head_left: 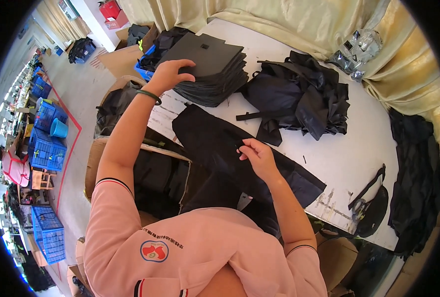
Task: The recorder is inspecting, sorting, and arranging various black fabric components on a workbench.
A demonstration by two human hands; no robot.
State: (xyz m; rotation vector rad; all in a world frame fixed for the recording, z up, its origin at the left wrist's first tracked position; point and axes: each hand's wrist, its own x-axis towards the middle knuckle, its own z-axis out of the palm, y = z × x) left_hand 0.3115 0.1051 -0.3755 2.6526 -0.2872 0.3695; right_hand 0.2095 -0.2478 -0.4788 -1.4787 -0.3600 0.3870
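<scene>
My left hand (pixel 173 74) is over the left edge of a tall stack of flat black panels (pixel 200 57), thumb and fingers apart. The top panel carries a small dark square near its far side. Across the near table edge lies a long black fabric piece (pixel 212 133), partly hanging toward me. Above it, my right hand (pixel 258 157) is closed in a pinch, with a tiny dark bit at its fingertips that I cannot make out. Farther back, right of the stack, sits a heap of black fabric pieces with straps (pixel 299 94).
The white table (pixel 363 143) also holds a black pouch with a strap (pixel 373 208) and a clear plastic bag (pixel 358 49). Dark fabric (pixel 413 183) hangs at the right. Open cardboard boxes (pixel 168 151) stand against the near left side. Blue crates (pixel 49 143) line the floor.
</scene>
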